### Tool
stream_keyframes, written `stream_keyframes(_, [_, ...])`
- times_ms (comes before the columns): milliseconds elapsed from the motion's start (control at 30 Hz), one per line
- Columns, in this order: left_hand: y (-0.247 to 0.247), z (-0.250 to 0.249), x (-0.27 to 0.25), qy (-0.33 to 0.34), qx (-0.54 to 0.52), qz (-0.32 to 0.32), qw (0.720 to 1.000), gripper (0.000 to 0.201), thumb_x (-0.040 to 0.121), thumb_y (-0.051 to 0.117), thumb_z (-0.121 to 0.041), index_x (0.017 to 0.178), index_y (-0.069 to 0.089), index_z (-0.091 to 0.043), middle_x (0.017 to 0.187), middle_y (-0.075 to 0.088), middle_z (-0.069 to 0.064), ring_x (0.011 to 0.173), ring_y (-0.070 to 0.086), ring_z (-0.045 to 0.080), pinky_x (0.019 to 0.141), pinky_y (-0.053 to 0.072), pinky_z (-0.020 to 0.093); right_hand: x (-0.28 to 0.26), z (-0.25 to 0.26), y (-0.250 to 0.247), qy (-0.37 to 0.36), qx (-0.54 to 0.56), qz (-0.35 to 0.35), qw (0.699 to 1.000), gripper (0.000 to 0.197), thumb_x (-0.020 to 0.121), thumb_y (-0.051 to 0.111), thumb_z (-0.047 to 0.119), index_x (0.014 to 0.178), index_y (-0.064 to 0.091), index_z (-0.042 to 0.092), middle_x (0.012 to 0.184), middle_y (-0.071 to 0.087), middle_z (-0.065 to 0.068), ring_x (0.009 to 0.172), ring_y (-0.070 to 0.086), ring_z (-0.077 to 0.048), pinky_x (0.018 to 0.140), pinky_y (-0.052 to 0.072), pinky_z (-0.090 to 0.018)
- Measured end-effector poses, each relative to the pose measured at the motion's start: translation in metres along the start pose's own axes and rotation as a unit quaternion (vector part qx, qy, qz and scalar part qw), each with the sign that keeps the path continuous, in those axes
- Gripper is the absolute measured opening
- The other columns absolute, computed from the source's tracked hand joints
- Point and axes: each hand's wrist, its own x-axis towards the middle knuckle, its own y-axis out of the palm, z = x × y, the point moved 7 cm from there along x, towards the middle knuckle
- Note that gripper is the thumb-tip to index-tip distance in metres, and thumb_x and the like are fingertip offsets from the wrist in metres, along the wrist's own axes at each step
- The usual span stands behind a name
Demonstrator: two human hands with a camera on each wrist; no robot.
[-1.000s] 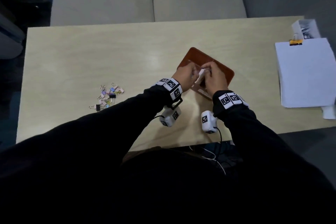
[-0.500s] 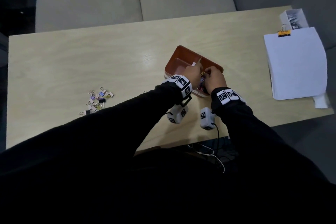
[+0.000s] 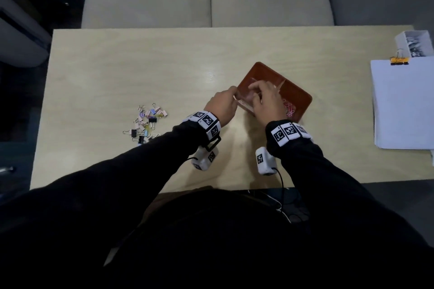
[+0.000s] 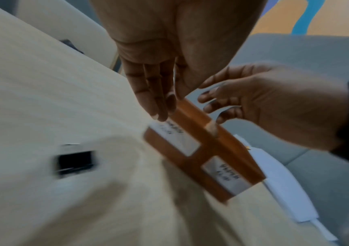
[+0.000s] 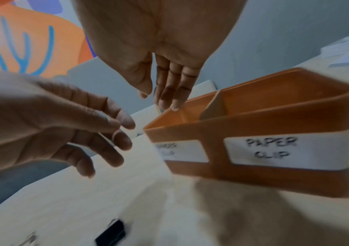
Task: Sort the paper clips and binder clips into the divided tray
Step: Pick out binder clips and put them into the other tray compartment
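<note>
Brown divided plastic tray (image 3: 298, 91) on pale wooden tabletop (image 3: 141, 65); left hand (image 3: 222, 104) fingers straight at its left end, right hand (image 3: 266, 98) loosely spread above, both empty. Colourful binder clips (image 3: 146, 122) piled well left.

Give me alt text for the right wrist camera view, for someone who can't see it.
An orange divided tray on a pale table carries a label reading PAPER CLIP. The right hand reaches open-fingered over its left compartment, with the left hand open beside it and a black binder clip in front.
</note>
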Motion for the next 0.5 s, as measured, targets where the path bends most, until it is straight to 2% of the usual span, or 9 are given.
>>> stream_keyframes(100, [-0.012,0.046,-0.016,-0.048,0.019,-0.005,0.999,0.019,0.091,0.043,-0.015,0.103,0.057,-0.019,0.084,0.065,0.0,0.081,0.062,0.027,0.071,0.05,0.035,0.004,0.024,0.031,-0.031,0.011,0.043,0.999,0.023,0.093,0.046,0.006,0.109,0.061,0.014,0.113,0.057,-0.005,0.1,0.058,-0.02,0.086,0.049,-0.037])
stream_keyframes(300, [-0.034,0.123,-0.044,-0.109,0.054,-0.024,0.992,0.018,0.091,0.045,-0.014,0.098,0.061,-0.015,0.094,0.068,0.008,0.088,0.062,0.03,0.076,0.052,0.04,-0.005,0.069,0.101,-0.083,-0.026,0.154,0.984,0.022,0.092,0.046,0.009,0.105,0.061,0.02,0.106,0.057,-0.001,0.087,0.06,-0.021,0.076,0.051,-0.037])
stream_keyframes(500, [-0.072,0.196,-0.064,-0.17,0.096,-0.077,0.978,0.019,0.092,0.046,-0.012,0.096,0.064,-0.012,0.098,0.065,0.011,0.089,0.06,0.03,0.078,0.052,0.039,-0.01,0.094,0.159,-0.097,-0.076,0.257,0.959,0.024,0.093,0.042,0.007,0.104,0.06,0.019,0.109,0.056,-0.001,0.093,0.057,-0.021,0.077,0.046,-0.033])
